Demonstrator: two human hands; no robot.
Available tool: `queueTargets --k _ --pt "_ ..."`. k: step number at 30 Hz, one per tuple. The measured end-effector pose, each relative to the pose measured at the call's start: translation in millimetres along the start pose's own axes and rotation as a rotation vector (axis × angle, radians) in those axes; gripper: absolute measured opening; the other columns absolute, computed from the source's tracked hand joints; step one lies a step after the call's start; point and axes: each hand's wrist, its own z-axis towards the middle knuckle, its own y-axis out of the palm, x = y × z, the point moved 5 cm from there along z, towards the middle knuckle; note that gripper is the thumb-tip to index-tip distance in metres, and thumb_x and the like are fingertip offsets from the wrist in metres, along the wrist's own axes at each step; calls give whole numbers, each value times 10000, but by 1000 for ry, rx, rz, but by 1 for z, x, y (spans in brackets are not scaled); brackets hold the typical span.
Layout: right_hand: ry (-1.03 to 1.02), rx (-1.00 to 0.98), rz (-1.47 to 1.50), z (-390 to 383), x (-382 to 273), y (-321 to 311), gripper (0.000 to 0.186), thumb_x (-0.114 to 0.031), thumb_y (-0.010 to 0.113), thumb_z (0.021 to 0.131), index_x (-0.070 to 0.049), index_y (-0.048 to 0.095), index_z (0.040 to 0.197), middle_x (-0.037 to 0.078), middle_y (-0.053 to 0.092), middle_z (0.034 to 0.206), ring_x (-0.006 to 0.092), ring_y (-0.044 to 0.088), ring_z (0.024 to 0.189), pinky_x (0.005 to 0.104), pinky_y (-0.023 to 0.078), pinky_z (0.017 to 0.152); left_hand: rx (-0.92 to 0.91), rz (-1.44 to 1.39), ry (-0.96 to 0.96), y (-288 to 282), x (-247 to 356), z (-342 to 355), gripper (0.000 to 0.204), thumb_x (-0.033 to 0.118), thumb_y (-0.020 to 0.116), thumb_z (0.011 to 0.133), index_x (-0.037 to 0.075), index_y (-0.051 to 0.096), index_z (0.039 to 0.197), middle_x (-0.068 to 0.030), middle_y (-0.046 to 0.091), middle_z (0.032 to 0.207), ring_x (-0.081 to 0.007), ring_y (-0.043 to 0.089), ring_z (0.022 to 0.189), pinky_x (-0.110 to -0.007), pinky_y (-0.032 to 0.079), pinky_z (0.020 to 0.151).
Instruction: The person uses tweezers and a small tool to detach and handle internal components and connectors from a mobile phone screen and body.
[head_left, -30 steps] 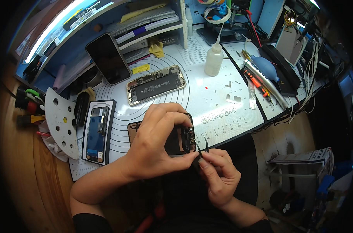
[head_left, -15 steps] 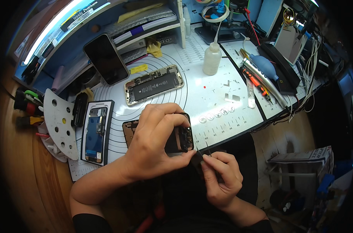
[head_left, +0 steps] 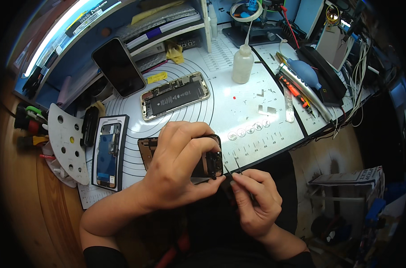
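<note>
My left hand (head_left: 169, 169) grips a phone screen assembly (head_left: 215, 161), its back side with small parts facing up. Fingers curl over the far edge and the thumb presses the near right corner. Much of the assembly is hidden under the hand. Just right of it, my right hand (head_left: 259, 203) pinches a pair of thin metal tweezers (head_left: 238, 167). The tweezer tips are spread apart and point up toward the assembly's right end; whether they touch it I cannot tell. Beyond the left hand lies an opened phone body (head_left: 175, 96), with its black battery showing.
At left, a boxed screen part (head_left: 108, 154) lies near a white holed tool holder (head_left: 69, 144). A dark phone (head_left: 119, 67) leans by the shelf. A dropper bottle (head_left: 243, 64) stands at the back; a screwdriver (head_left: 294, 93), blue air blower (head_left: 303, 73) and cables lie right.
The screen assembly has tilted slightly in my left hand, and its right end shows more. My right hand has shifted a little with the tweezers. The whole view has moved slightly.
</note>
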Motion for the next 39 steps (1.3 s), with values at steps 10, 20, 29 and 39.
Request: queueTargets --k 10,20,29,39 --pt "23 7 -73 1 -7 0 277 85 826 917 17 810 1185 142 720 1054 212 722 851 295 585 709 9 150 71 2 6 -1 605 114 964 639 59 662 1160 -152 663 1227 -345 624 1078 -457 509 921" --pt "-336 -188 -247 29 -4 -32 350 69 808 832 -8 764 1171 151 768 1069 290 735 806 365 574 677 -50 56 22 1 0 3 591 124 964 652 69 667 1160 -147 663 1248 -346 628 1097 -458 489 984" --pt "-621 -546 -451 67 -9 -43 401 -79 763 759 -41 775 1159 90 755 1046 235 663 718 349 556 636 -256 -195 -41 9 -9 -1 539 160 940 690 83 668 1149 -110 655 1267 -328 603 1161 -441 456 1022" --pt "-720 -540 -452 72 -9 -36 368 -103 705 715 -21 792 1063 97 765 976 227 676 702 333 551 585 -256 -229 -31 11 -9 -3 527 165 927 696 84 666 1147 -109 647 1248 -328 589 1098 -436 446 983"
